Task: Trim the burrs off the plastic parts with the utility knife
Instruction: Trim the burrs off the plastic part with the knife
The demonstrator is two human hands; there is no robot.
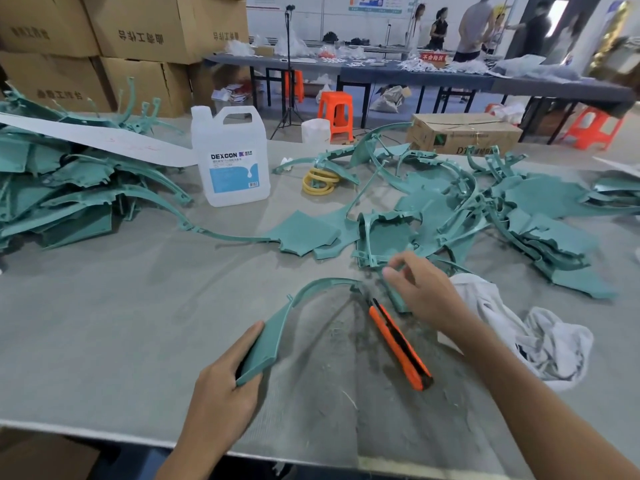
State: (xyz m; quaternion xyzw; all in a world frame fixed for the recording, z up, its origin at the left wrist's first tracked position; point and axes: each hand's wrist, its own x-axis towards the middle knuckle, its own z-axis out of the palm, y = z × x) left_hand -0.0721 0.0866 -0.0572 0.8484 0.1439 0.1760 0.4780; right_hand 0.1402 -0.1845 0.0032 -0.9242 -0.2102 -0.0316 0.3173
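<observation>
Left hand [225, 386]: I see it clamped on the wide flat end of the curved plastic part [273, 327], with the thumb on the outer edge and the fingers curled under.
Curved plastic part: it lies on the grey table [104, 323], and its thin arc runs away from me and to the right, towards the right hand.
Right hand [422, 292]: it is above a teal piece at the far end of the arc. The fingers are bent and blurred, so I cannot tell if they hold anything.
Utility knife [398, 344]: orange and black, it lies flat on the table between my two arms, and no hand holds it.
White cloth [540, 337]: crumpled, just right of the right forearm.
Other parts: one teal pile on the left [62, 195], one on the right [519, 216].
Jug [230, 161]: upright, between the piles.
</observation>
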